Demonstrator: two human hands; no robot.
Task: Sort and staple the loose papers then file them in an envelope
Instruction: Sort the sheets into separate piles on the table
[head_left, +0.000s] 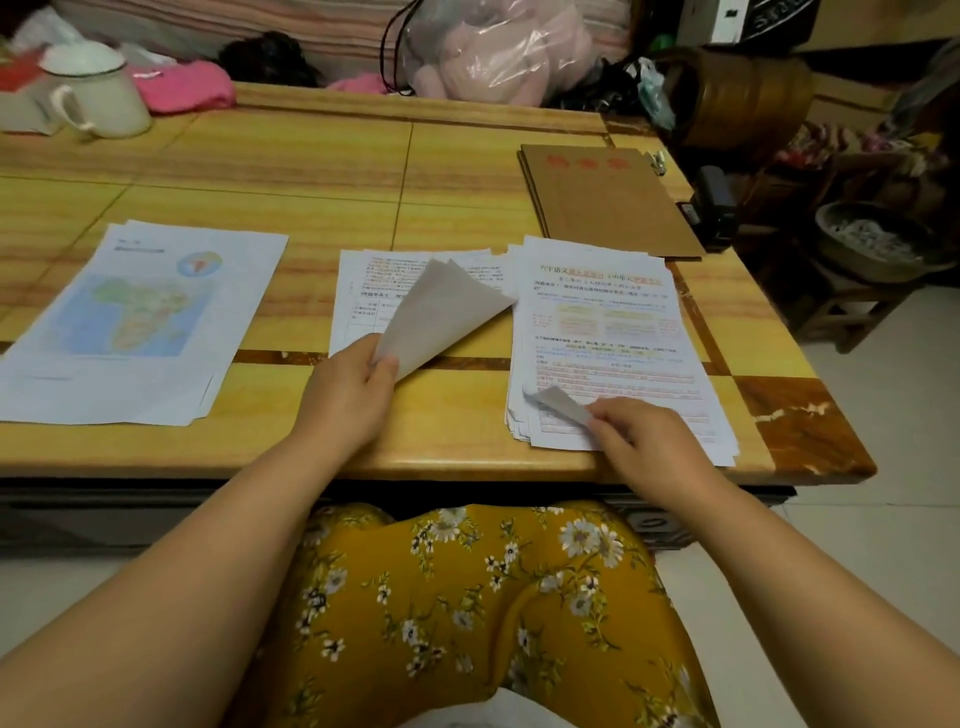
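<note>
White sheets lie long-ways away from us on the desk (457, 441). Our left hand (348, 387) pinches the middle pile's (358, 291) lifted page (441, 312); our right hand (644, 431), nearer the right pile (613, 353), seems to pinch its corner.

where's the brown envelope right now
In the head view the brown envelope lies flat at the table's far right corner, just behind the right-hand paper stack, with a dark stapler at its right edge.

Both hands' fingers (382, 366) (seemingly) pinched.
</note>
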